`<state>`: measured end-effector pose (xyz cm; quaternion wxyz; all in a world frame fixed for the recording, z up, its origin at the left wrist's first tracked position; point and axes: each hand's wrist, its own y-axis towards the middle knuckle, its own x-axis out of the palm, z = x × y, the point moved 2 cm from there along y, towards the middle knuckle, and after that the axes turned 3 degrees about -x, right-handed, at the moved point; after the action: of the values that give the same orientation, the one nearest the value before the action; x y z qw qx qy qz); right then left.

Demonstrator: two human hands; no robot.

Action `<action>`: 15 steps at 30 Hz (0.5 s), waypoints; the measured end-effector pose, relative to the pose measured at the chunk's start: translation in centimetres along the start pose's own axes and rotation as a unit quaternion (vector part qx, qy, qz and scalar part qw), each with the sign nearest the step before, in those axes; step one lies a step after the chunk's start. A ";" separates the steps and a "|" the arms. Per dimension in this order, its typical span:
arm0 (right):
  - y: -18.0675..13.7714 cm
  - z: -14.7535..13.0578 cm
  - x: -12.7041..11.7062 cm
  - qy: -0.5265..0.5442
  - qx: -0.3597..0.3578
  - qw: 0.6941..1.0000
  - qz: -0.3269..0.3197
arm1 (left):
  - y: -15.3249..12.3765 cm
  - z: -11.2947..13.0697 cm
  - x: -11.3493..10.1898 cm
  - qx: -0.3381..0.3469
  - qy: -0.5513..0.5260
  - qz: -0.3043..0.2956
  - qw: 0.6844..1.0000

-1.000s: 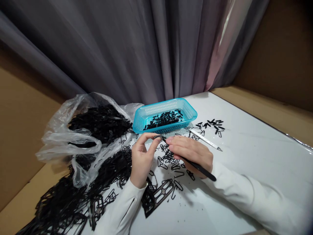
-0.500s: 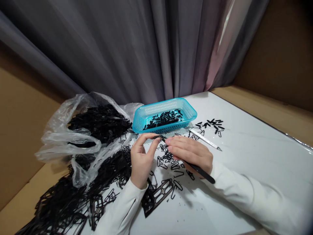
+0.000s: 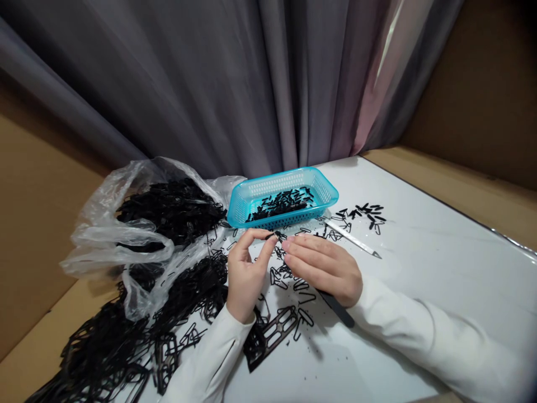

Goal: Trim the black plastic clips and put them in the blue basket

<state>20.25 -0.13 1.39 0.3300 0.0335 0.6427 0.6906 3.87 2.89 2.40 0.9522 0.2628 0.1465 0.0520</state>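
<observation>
My left hand [image 3: 247, 271] pinches a small black plastic piece [image 3: 272, 236] between thumb and forefinger, just in front of the blue basket [image 3: 235, 207]. Close beside it, my right hand [image 3: 325, 266] is closed around a slim tool with a black handle [image 3: 338, 309]. The handle sticks out below the palm toward me; fingers hide most of the working end, so its kind is unclear. Both sets of fingertips nearly meet at the small piece. Under the hands lie many thin black loops and scraps [image 3: 304, 285]. A black plastic frame with slots [image 3: 279, 330] lies near my left wrist.
Short black pieces [image 3: 285, 202] lie in the basket. A clear plastic bag [image 3: 100, 240] holds a heap of black parts [image 3: 168, 210], and tangled black strips [image 3: 113, 336] spread at left. Right of the basket are a pale, pointed strip [image 3: 354, 238] and several black pieces [image 3: 369, 212].
The tool's handle has swung downward and to the left as my right hand turned slightly. My left hand has shifted a little to the right, still pinching the small piece.
</observation>
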 end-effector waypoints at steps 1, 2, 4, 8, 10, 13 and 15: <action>0.1 0.0 -0.1 -0.001 0.001 1.000 -0.001 | 0.0 0.0 0.1 0.002 0.001 -0.001 1.000; 0.3 -0.1 -0.1 -0.002 0.001 1.000 0.000 | 0.1 -0.1 0.1 0.005 0.003 -0.002 1.000; 0.5 -0.1 -0.2 -0.001 0.005 1.000 -0.003 | 0.1 -0.1 0.1 0.010 0.006 -0.004 1.000; 0.6 -0.2 -0.2 -0.011 0.019 1.000 -0.016 | 0.0 -0.3 0.0 0.016 0.013 -0.007 1.000; 0.6 -0.3 -0.1 -0.020 0.027 0.999 -0.021 | 0.0 -0.4 -0.1 0.016 0.018 -0.010 1.000; 0.6 -0.4 0.1 -0.022 0.035 0.999 -0.021 | 0.0 -0.7 0.0 0.014 0.026 -0.013 0.999; 0.6 -0.5 0.1 -0.021 0.036 0.999 -0.016 | 0.0 -0.8 0.1 0.013 0.032 -0.015 0.999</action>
<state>19.69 -0.45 1.85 0.3534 0.0497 0.6605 0.6606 3.67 3.33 1.74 0.9443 0.2709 0.1816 0.0445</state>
